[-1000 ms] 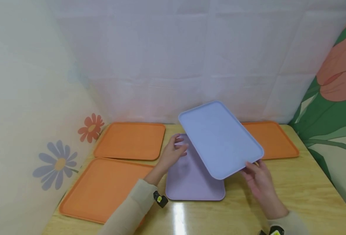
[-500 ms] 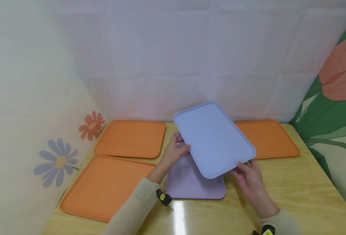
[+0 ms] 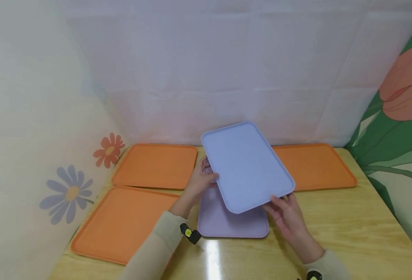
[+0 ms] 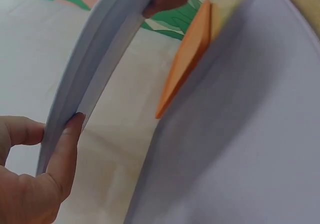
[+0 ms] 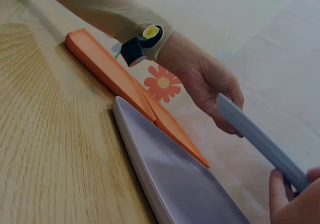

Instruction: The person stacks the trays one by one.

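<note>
In the head view, two orange rectangular trays (image 3: 155,166) at left and a third orange tray (image 3: 316,167) at right lie on the pale wooden table (image 3: 339,221); a light blue rectangular tray (image 3: 246,167) tilts above a lilac rectangular tray (image 3: 232,227), partly hiding it. In the left wrist view, the left hand (image 4: 32,194) pinches the blue tray's side between thumb and fingers. In the right wrist view, the right hand (image 5: 300,209) grips its near end.

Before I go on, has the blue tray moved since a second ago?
Yes, the blue tray has shifted left in the head view, against the purple tray.
</note>
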Motion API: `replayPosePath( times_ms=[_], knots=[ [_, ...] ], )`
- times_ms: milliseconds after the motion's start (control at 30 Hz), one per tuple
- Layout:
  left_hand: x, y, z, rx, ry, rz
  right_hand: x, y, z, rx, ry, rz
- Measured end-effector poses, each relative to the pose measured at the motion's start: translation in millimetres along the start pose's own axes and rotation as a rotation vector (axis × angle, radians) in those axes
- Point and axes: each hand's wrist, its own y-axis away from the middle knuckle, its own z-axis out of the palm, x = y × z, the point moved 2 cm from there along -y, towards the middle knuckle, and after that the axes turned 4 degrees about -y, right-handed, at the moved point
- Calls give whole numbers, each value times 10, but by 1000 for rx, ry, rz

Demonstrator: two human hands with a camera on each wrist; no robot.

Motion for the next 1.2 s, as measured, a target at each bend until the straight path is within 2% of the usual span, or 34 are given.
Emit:
replayPosePath(
  times_ms=[100,233,400,533,667,767,967,1200],
  knots=[
    [51,-3,-87,-14,20,-13,-34,-14,-24,-65,11,47],
    [114,4,-217,-54,8,-22,-129,-57,-77,-137,80,91],
    [150,11,-328,-118,-20,-25,-287,-153,-150,-198,279,167],
    [136,22,-388,-171,-42,-18,-417,-269,-187,-312,457,233],
    [111,39,-433,-223,-54,-28,-518,-403,-176,-386,541,262],
    [102,53,-457,-254,-64,-37,-569,-507,-143,-401,562,252],
    [60,89,-522,-298,-86,-51,-617,-677,-91,-388,537,250],
    [-42,103,-578,-301,-89,-93,-582,-823,-53,-341,531,293]
  ],
)
